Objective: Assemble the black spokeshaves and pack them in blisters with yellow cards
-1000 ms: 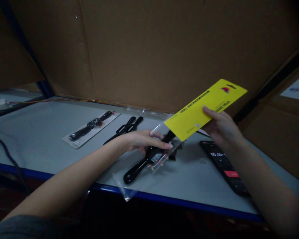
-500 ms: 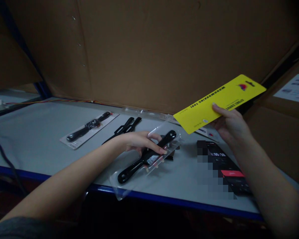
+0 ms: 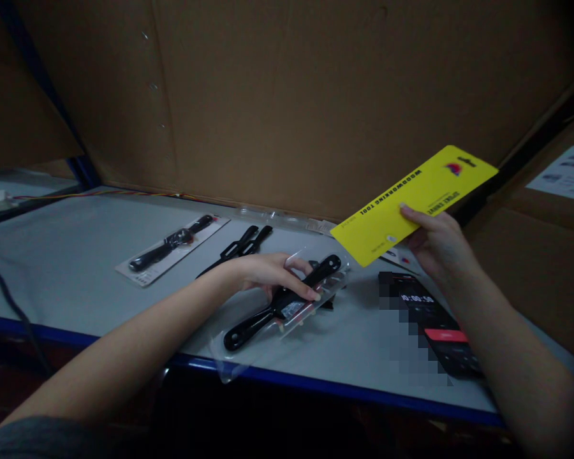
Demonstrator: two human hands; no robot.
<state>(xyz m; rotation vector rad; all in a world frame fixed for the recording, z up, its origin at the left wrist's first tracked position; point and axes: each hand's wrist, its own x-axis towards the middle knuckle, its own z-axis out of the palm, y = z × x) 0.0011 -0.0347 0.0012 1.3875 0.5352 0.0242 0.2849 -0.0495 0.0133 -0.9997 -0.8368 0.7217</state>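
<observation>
Grey workbench (image 3: 62, 268) with a blue metal front edge (image 3: 100, 341) and brown cardboard sheeting (image 3: 287, 108) along the far side, and the lighting was pretty dim. Right hand (image 3: 437, 245) had a long yellow printed card (image 3: 402, 213) in a narrow pinch, thumb on top and fingers behind, held up tilted over the right of the bench, with "WOODWORKING TOOL" printed along it. Left hand (image 3: 272, 275) was curled closed over a glossy black two-handled tool (image 3: 280, 305) inside a clear plastic sleeve (image 3: 332, 275), which sat mid-bench near the front edge. Couldn't tell if it was lifted or just resting there. Further left lay a white backing card (image 3: 146, 271) with a similar black tool (image 3: 169, 245) on it, and just right of that a loose black tool (image 3: 242, 245). Near right, under the right arm, was a black smartphone (image 3: 442, 319) showing a timer, partly pixelated. Thin black cable (image 3: 9, 293) ran along the near left.
</observation>
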